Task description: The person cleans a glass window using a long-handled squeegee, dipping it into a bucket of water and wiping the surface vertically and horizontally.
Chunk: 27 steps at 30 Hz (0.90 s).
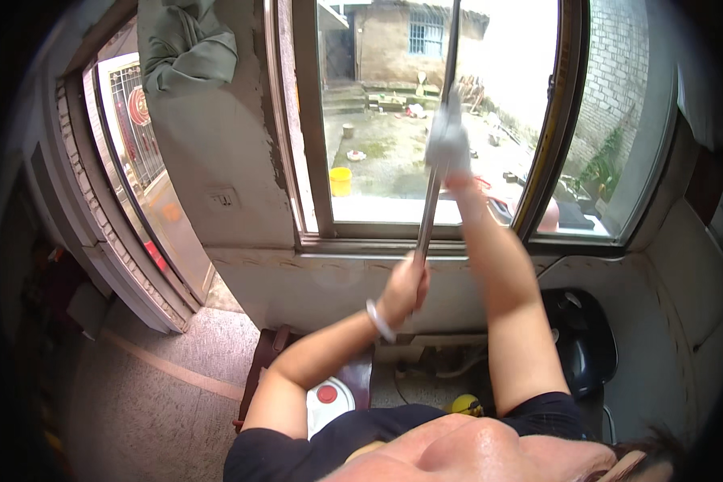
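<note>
My left hand (402,290), with a pale bangle at the wrist, is closed around the lower part of a metal pole (434,208). Higher up, my right hand (452,144) is at the same pole, blurred and wrapped in a whitish cloth or glove; which of the two is unclear. The pole stands tilted in front of a sliding window (331,231), and its top runs out of view. Both my arms are raised towards the glass.
A black appliance (581,343) stands below the window at right. At lower left are a white lid with a red knob (327,394) and a dark red stool or chair (259,376). A bundled grey-green curtain (190,51) hangs at the wall, beside an open doorway.
</note>
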Each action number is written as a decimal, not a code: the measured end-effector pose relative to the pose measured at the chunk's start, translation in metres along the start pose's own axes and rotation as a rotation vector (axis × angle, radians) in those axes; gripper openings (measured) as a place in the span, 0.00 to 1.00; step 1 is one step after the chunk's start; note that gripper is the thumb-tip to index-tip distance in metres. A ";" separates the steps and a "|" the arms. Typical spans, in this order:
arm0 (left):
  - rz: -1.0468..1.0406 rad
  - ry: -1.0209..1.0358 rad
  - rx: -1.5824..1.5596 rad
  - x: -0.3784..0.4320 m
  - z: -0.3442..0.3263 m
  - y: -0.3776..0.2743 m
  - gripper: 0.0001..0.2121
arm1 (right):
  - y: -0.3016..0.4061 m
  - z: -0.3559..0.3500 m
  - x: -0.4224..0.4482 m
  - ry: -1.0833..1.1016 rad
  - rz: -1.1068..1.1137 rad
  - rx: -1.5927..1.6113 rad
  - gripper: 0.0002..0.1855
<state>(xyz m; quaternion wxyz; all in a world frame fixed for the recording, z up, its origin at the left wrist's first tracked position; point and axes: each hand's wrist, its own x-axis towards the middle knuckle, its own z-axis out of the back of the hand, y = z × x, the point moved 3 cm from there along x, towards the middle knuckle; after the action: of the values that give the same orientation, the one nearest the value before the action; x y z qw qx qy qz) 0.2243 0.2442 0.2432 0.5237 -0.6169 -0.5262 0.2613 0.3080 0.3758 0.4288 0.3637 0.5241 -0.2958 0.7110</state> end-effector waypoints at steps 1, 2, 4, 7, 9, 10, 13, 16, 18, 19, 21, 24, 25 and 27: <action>-0.010 -0.067 0.025 -0.022 0.015 0.035 0.19 | 0.024 -0.002 -0.034 0.054 -0.162 0.282 0.16; 0.013 -0.101 -0.032 -0.044 0.024 0.072 0.20 | 0.042 0.001 -0.062 0.130 -0.378 0.577 0.21; 0.151 -0.132 -0.184 -0.087 0.024 0.124 0.19 | 0.065 -0.004 -0.118 0.133 -0.453 0.735 0.29; 0.006 -0.118 -0.105 -0.059 0.027 0.090 0.18 | 0.058 -0.016 -0.081 -0.012 -0.193 0.664 0.32; 0.014 -0.138 -0.068 -0.016 0.032 0.013 0.22 | 0.054 -0.018 0.007 -0.067 0.058 0.340 0.20; -0.013 -0.113 -0.034 0.001 0.035 -0.033 0.22 | 0.058 -0.017 0.059 -0.090 0.175 0.152 0.13; -0.022 0.036 -0.089 0.050 0.017 -0.147 0.21 | 0.053 -0.015 0.182 0.015 0.391 -0.446 0.07; -0.045 0.027 -0.065 0.051 -0.001 -0.190 0.20 | 0.050 -0.023 0.201 0.037 0.336 -0.385 0.07; -0.040 0.017 -0.073 0.052 0.005 -0.170 0.21 | 0.041 -0.034 0.195 0.088 0.274 -0.337 0.07; -0.023 0.002 -0.073 0.048 0.008 -0.145 0.21 | 0.030 -0.038 0.188 0.112 0.235 -0.321 0.07; 0.023 -0.013 -0.033 0.014 0.038 -0.080 0.22 | 0.054 -0.046 0.108 0.031 0.016 0.085 0.09; 0.122 -0.142 -0.078 -0.057 0.037 0.006 0.21 | 0.079 -0.024 -0.010 -0.094 -0.140 0.599 0.17; 0.155 -0.056 -0.146 -0.071 0.025 0.007 0.21 | 0.082 -0.015 -0.025 -0.108 -0.137 0.630 0.14; 0.157 -0.034 -0.176 -0.056 0.019 -0.018 0.20 | 0.072 -0.012 0.013 -0.106 0.015 0.431 0.10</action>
<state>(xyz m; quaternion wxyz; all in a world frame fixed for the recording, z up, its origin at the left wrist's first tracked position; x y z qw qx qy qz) 0.1833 0.1973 0.2408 0.4364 -0.6951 -0.5061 0.2649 0.2400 0.3481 0.4352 0.2221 0.6240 -0.1594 0.7320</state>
